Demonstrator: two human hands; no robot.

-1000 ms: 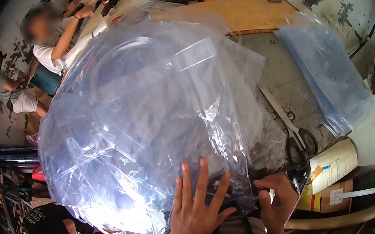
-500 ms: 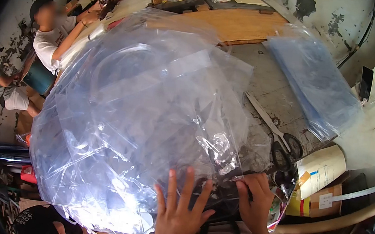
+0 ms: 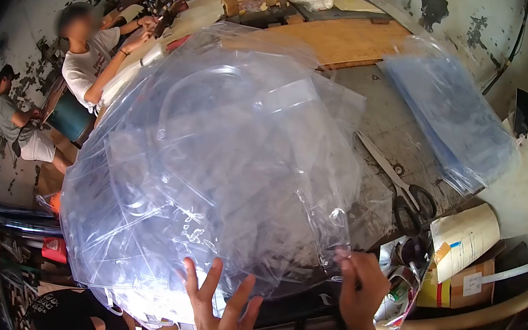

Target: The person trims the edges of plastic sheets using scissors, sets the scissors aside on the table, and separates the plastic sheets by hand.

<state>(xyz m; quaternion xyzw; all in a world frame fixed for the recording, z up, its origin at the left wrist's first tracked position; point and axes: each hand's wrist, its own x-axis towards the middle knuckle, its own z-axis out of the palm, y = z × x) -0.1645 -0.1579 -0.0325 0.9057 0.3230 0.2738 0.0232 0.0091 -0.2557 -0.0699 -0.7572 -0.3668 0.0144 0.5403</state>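
Note:
A large heap of clear plastic sheeting (image 3: 215, 132) covers the near and left part of the table. My left hand (image 3: 219, 311) is open, its fingers spread at the near edge of the heap; whether it touches the plastic I cannot tell. To its right, my right hand (image 3: 362, 292) is closed in a pinch on the near corner of a clear plastic strip or bag at the heap's edge. Large scissors (image 3: 397, 181) with black handles lie on the table beyond my right hand, blades pointing away to the left.
A stack of bluish plastic sheets (image 3: 445, 111) lies at the right back, near a wooden board (image 3: 339, 36). Right of me are a cardboard box (image 3: 473, 286) and a paper roll (image 3: 464, 239). Two people work at the left; a person in a black cap (image 3: 58, 314) is at lower left.
My left hand has drawn back toward me and left, its fingers more curled. My right hand stays pinched at the plastic's corner. The view has shifted slightly.

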